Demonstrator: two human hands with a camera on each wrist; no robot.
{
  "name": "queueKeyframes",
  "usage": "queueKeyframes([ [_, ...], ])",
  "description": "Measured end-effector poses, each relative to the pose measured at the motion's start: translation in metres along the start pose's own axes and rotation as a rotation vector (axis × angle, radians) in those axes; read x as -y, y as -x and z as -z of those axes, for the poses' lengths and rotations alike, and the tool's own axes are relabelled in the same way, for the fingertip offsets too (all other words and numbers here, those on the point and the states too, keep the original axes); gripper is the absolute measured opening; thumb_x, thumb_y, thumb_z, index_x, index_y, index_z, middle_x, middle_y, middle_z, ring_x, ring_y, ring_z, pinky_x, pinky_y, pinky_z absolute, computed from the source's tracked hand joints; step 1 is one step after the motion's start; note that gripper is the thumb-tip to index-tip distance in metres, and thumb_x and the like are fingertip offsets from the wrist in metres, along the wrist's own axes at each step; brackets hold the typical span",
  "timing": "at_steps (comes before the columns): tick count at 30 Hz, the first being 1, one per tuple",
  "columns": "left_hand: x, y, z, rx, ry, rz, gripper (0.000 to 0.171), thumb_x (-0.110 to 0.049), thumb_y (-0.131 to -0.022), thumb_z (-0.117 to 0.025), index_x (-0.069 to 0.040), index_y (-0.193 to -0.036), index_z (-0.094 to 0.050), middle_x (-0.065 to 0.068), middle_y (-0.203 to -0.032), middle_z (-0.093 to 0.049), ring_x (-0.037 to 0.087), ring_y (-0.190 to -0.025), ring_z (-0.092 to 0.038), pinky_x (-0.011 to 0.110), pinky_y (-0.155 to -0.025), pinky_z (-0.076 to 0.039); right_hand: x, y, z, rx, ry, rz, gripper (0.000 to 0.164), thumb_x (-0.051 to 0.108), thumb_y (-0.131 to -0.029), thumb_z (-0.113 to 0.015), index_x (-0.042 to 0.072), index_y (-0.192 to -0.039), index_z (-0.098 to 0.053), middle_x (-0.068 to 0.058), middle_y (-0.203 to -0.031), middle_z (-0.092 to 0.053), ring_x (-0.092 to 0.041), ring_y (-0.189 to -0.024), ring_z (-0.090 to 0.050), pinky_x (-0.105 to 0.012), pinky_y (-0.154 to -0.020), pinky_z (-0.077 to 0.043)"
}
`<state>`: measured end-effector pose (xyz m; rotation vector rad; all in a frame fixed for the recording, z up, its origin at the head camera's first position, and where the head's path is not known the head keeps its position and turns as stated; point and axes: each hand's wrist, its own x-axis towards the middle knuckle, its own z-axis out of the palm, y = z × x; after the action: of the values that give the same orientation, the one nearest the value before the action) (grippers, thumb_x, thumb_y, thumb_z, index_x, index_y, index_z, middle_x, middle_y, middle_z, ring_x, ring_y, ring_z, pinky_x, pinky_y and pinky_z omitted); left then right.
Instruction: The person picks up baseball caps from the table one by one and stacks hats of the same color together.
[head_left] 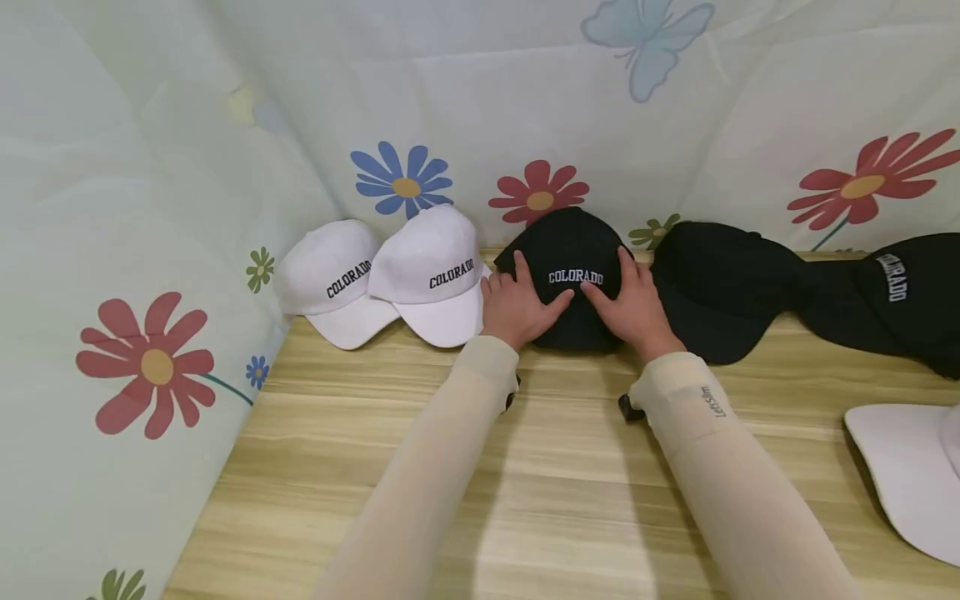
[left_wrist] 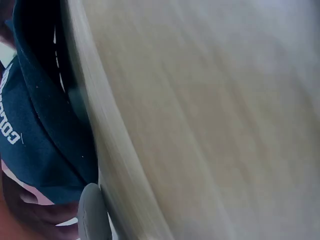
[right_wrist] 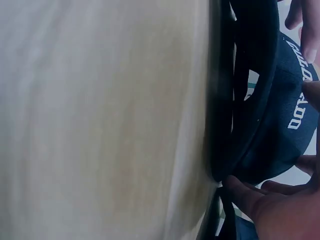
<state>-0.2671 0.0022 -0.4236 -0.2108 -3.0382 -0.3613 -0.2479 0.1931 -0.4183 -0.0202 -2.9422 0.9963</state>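
Note:
A black cap [head_left: 576, 242] with white COLORADO lettering sits against the back cloth, its brim toward me. My left hand [head_left: 516, 307] grips its left side, thumb across the front below the lettering and fingers along the crown. On the opposite side, my right hand [head_left: 636, 307] holds it likewise, its thumb tip just under the letters. The right wrist view has the fingers [right_wrist: 245, 197] at the cap's side, close over the table. In the left wrist view, part of the cap [left_wrist: 35, 150] and its brim show at the left edge.
Two overlapping white caps, one nearer [head_left: 431, 275] and one farther left [head_left: 330, 275], stand left of my hands. To the right are another black cap [head_left: 712, 283] and a lettered black one [head_left: 922, 292]. A white cap [head_left: 900, 475] lies nearer on the wooden table [head_left: 337, 467]. Flowered cloth [head_left: 450, 100] lines the back.

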Motion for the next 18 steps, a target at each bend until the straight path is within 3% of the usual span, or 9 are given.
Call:
queueKeyframes([
  [6, 0.0001, -0.0014, -0.0022, 0.074, 0.047, 0.061, 0.111, -0.085, -0.081, -0.032, -0.007, -0.156, -0.007, 0.024, -0.144, -0.046, 0.039, -0.136, -0.038, 0.051, -0.117, -0.02, 0.0018, -0.0015, -0.002, -0.016, -0.031, -0.016, 0.092, 0.059, -0.092, -0.052, 0.014, -0.157, -0.004, -0.031, -0.155, -0.018, -0.05, -0.14, -0.024, -0.062, -0.112, -0.024],
  [14, -0.0021, -0.0014, 0.0017, 0.15, 0.096, 0.057, 0.111, -0.085, -0.081, -0.033, -0.007, -0.156, -0.005, 0.019, -0.152, -0.038, 0.035, -0.143, -0.033, 0.057, -0.118, -0.012, 0.0057, -0.0033, -0.0012, 0.009, -0.051, -0.01, 0.089, 0.05, -0.091, -0.058, 0.018, -0.157, -0.007, -0.032, -0.154, -0.022, -0.052, -0.139, -0.025, -0.064, -0.111, -0.023],
  [18, -0.0011, -0.0013, 0.0033, 0.15, 0.095, 0.053, 0.11, -0.083, -0.082, -0.037, -0.008, -0.156, -0.007, 0.019, -0.151, -0.04, 0.034, -0.142, -0.034, 0.057, -0.118, -0.012, 0.0055, -0.0041, -0.0005, -0.004, -0.103, -0.036, 0.089, 0.045, -0.089, -0.063, 0.019, -0.157, -0.012, -0.028, -0.155, -0.024, -0.049, -0.14, -0.026, -0.062, -0.112, -0.023],
])
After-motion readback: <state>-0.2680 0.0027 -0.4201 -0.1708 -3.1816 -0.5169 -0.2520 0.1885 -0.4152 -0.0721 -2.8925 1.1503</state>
